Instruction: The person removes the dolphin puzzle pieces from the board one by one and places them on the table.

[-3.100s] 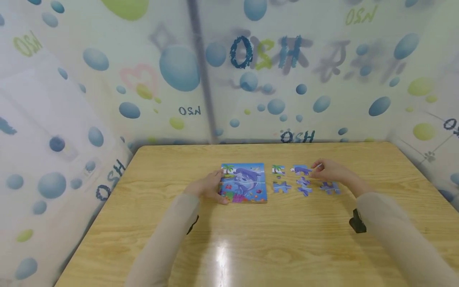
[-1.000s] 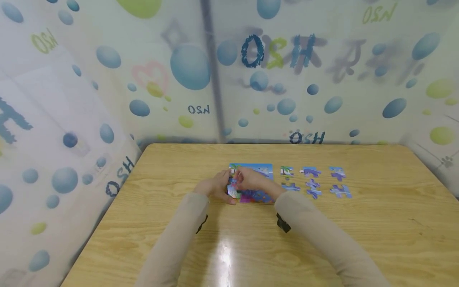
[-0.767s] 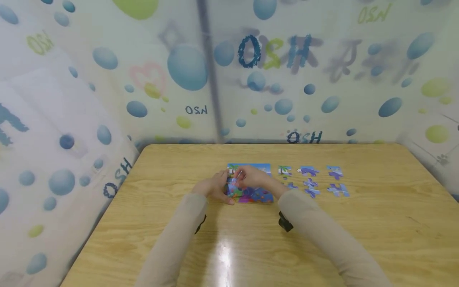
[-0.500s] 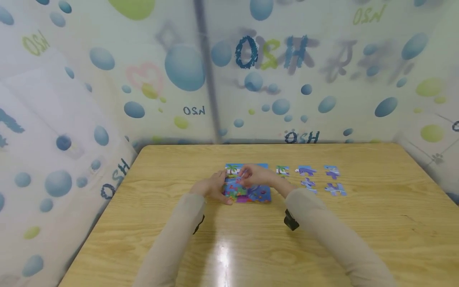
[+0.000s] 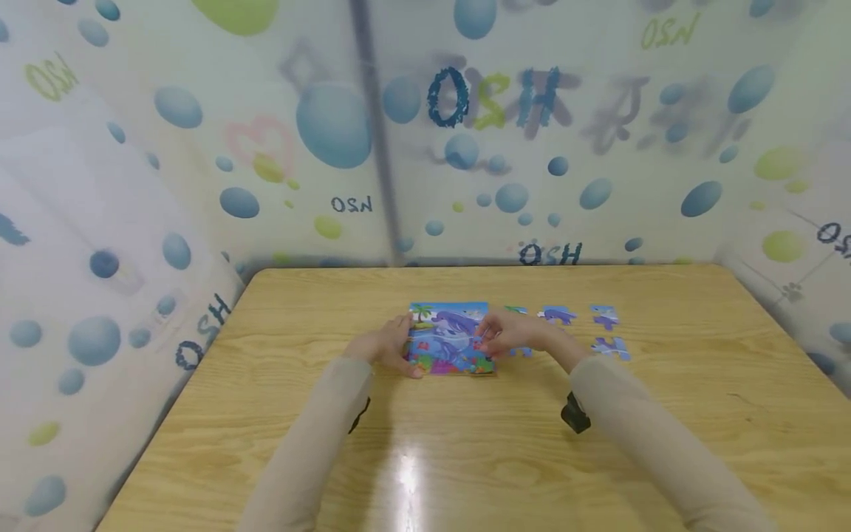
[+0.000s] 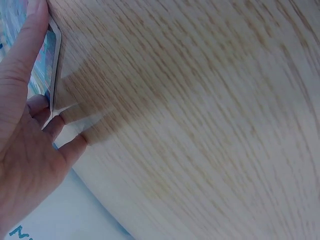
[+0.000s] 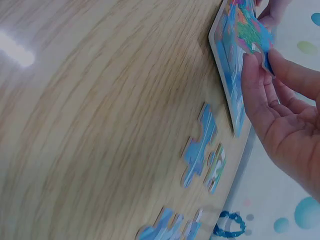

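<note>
Left hand (image 5: pixel 385 346) pressed left edge of colourful dolphin puzzle board (image 5: pixel 444 347), frame middle. Right hand (image 5: pixel 515 336) pinched small blue-green puzzle piece (image 7: pixel 257 37) off board. Probably lifting-out step; next, lay it beside loose blue pieces (image 5: pixel 601 332), right of board on light wooden table (image 5: pixel 465 443).

You're looking at a puzzle board (image 5: pixel 448 340) showing blue sea, purple dolphins and green palms; loose pieces (image 5: pixel 608 332) are showing blue and purple; the table (image 5: pixel 465 443) is showing pale wood grain; the wall (image 5: pixel 199 148) is showing blue-green bubbles.
</note>
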Motion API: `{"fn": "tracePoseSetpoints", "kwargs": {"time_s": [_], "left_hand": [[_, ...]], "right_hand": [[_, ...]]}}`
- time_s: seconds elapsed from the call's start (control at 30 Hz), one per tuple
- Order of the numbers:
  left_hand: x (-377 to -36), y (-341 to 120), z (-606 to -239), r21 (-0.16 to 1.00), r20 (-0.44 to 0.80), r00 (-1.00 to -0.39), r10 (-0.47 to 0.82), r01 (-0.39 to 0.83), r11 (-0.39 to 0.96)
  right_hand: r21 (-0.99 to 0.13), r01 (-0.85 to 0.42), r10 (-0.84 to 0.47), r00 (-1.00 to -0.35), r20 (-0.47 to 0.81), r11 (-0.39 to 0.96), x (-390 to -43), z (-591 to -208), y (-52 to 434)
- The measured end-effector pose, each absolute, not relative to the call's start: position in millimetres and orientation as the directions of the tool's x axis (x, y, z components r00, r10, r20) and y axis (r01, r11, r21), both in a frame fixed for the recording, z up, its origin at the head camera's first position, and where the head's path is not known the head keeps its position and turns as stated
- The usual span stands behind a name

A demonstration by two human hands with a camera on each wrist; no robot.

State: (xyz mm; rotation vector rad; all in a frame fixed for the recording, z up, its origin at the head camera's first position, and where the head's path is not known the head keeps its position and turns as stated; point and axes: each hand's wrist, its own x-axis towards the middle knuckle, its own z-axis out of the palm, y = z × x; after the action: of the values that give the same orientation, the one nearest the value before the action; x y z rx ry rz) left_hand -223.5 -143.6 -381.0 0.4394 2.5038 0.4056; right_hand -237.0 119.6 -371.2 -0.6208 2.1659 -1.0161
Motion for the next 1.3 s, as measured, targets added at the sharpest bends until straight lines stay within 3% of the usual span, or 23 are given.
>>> {"fn": "tracePoseSetpoints", "kwargs": {"time_s": [0.53, 0.97, 1.3], "left_hand": [[-221.2, -143.4, -378.0, 0.381, -0.478, -0.789, 0.386, 0.209, 0.901], [-225.6, -143.5, -382.9, 0.363, -0.493, -0.783, 0.378, 0.209, 0.908], [-226.5, -145.0, -383.9, 0.373, -0.487, -0.779, 0.396, 0.225, 0.9]], "right_hand": [[-0.747, -0.015, -0.593, -0.62, -0.514, 0.664, -222.1, -380.4, 167.5], [-0.597, 0.007, -0.431, -0.685, -0.588, 0.802, -219.5, -378.6, 158.5], [-0.656, -0.021, -0.458, -0.733, -0.503, 0.754, -225.8, -370.3, 151.5]]}}
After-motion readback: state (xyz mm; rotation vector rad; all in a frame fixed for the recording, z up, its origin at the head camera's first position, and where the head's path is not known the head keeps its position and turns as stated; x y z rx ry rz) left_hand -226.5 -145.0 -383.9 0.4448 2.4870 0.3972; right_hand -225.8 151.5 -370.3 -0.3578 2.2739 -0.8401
